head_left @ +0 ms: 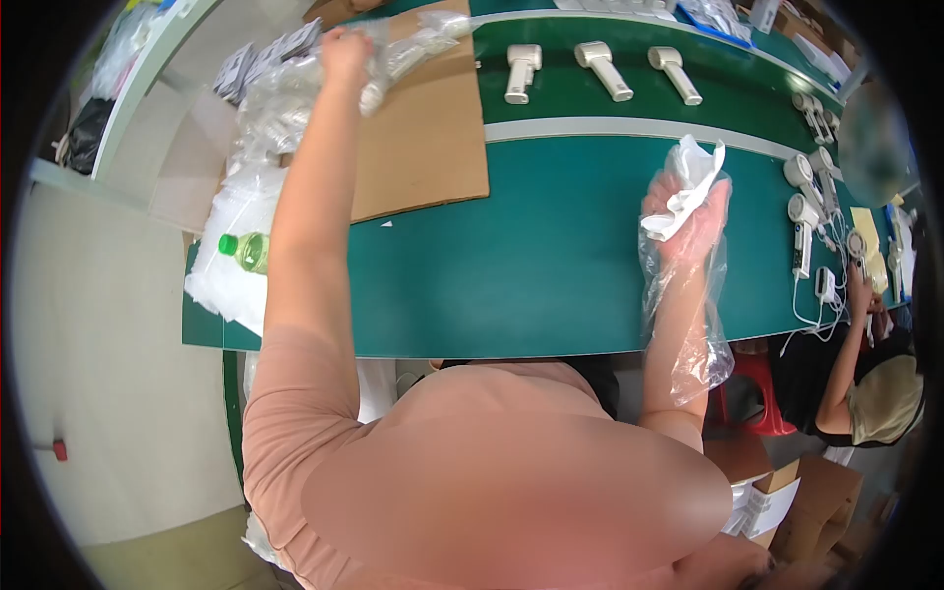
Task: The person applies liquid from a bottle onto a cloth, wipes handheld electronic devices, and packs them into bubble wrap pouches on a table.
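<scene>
My left hand (346,57) reaches to the far left, its fingers closed among clear plastic bags (270,113) beside a cardboard sheet (418,128); what the fingers pinch is too small to make out. Over the right part of the green table (492,265), my right hand (693,221) is closed on a crumpled white cloth (685,192). A clear plastic bag (703,359) hangs around that hand and forearm. Three white handheld devices (524,74) lie in a row on the green strip beyond the table.
A green-capped bottle (251,252) lies on white sheets (221,280) at the left. More white devices (803,236) with cables are at the right, where a co-worker's hand (860,290) is at work. A red stool (757,393) stands below the table's edge.
</scene>
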`<state>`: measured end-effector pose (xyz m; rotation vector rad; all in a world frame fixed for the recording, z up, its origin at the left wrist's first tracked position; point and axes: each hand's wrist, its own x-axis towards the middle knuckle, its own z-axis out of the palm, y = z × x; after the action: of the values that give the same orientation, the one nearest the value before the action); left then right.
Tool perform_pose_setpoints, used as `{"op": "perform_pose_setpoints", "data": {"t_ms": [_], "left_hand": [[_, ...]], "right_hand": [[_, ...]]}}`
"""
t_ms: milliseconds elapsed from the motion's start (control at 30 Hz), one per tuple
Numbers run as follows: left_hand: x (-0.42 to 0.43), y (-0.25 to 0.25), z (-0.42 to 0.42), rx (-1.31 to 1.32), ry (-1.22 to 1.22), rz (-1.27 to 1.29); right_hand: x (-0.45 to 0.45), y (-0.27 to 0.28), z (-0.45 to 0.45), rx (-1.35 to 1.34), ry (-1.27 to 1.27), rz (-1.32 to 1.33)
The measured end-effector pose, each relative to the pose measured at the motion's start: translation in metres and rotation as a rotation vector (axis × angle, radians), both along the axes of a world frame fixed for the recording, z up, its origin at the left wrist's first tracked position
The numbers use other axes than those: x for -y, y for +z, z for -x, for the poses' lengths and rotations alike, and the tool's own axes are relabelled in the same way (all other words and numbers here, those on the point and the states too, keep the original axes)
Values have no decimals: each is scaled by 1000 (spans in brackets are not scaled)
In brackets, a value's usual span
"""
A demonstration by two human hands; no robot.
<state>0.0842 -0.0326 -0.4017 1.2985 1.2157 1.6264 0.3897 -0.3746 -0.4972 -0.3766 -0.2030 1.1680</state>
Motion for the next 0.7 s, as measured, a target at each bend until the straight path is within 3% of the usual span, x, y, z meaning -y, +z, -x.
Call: {"op": "perform_pose_setpoints", "data": {"t_ms": [67,167,200,267,300,400,533,600,633,700], "left_hand": [[-18,-48,-42,-506,-65,-100],[13,-106,-111,-951,-345,-356],[36,-122,-131,-1138,-276,-271],[37,-160,-153,-1283,-360,-260],[63,-146,-161,-1371,-298,-51],[46,-158,-157,-1208,-172,-275],[7,-155,-135,-1030,-267,-408],[67,-104,-120,-97,-532,351],[87,-95,-110,-49,-619,364],[135,-84,-92,43,-785,362]], "right_hand": [[0,-5,-9,-60,99,-153],[0,-11,-17,-123,95,-225],[1,-12,-18,-86,27,-179],[4,-9,-19,-108,15,-189],[5,-3,-17,-127,3,-149],[11,4,-22,-243,57,-240],[1,-1,-29,-113,-43,-184],[-4,-7,-28,46,-226,-136],[-6,-9,-24,35,-214,-134],[-14,-11,-18,237,-450,-6]]}}
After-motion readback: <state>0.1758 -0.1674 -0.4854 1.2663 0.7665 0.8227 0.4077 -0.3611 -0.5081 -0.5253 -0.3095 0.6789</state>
